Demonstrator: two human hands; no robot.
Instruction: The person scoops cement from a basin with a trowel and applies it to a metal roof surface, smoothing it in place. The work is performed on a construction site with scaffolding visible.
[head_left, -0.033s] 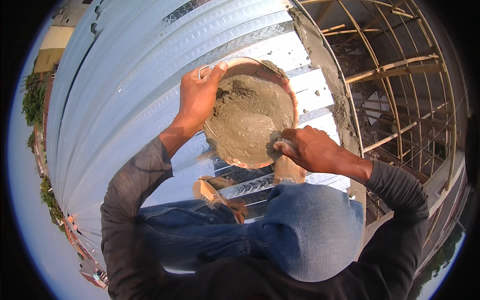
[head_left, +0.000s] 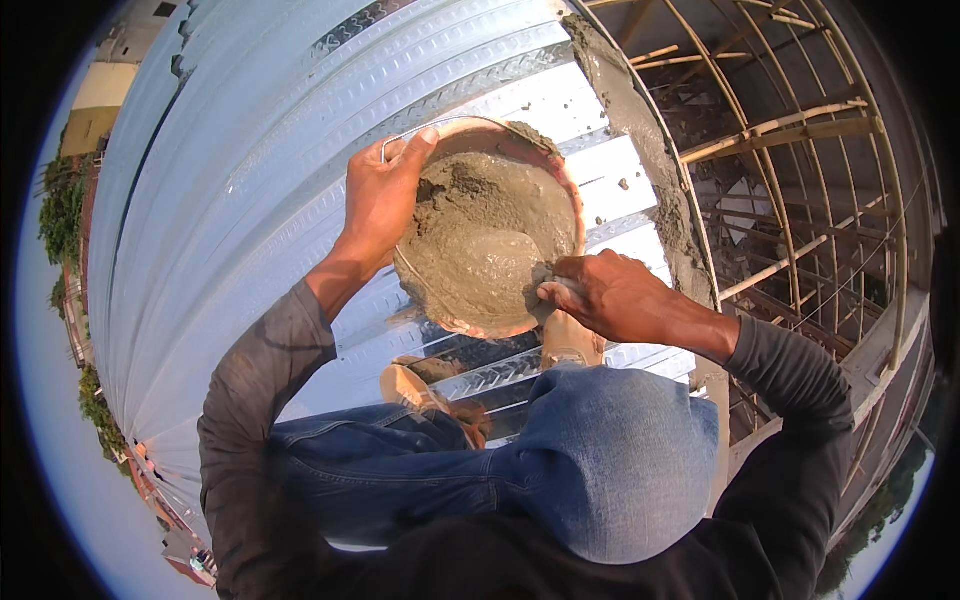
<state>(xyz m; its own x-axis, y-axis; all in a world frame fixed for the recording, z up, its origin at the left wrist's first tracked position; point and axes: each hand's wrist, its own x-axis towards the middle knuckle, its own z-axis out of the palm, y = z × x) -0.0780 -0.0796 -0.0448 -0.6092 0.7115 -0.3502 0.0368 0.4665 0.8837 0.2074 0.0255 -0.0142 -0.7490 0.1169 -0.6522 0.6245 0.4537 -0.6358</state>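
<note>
A round bucket [head_left: 573,190] of thick wet grey mortar [head_left: 480,220] stands tilted in front of me, its reddish rim smeared. My left hand [head_left: 385,190] grips the far left side of the rim, thumb on top, beside the thin wire handle [head_left: 440,124]. At the near right of the rim my right hand [head_left: 610,293] is closed in a fist. What it holds is hidden by the fingers and mortar. A smooth rounded hump shows in the mortar just left of that fist.
Ribbed metal decking sheets [head_left: 270,150] spread beneath and to the left. Along their right edge runs a strip of mortar [head_left: 640,120], with a drop beyond it to bamboo poles [head_left: 770,130]. My shoes [head_left: 405,385] and jeans-covered knees [head_left: 620,460] are close below the bucket.
The bucket and both hands appear slightly farther left, along with the whole scene. My grip looks the same in both hands, and the mortar's surface is almost unchanged.
</note>
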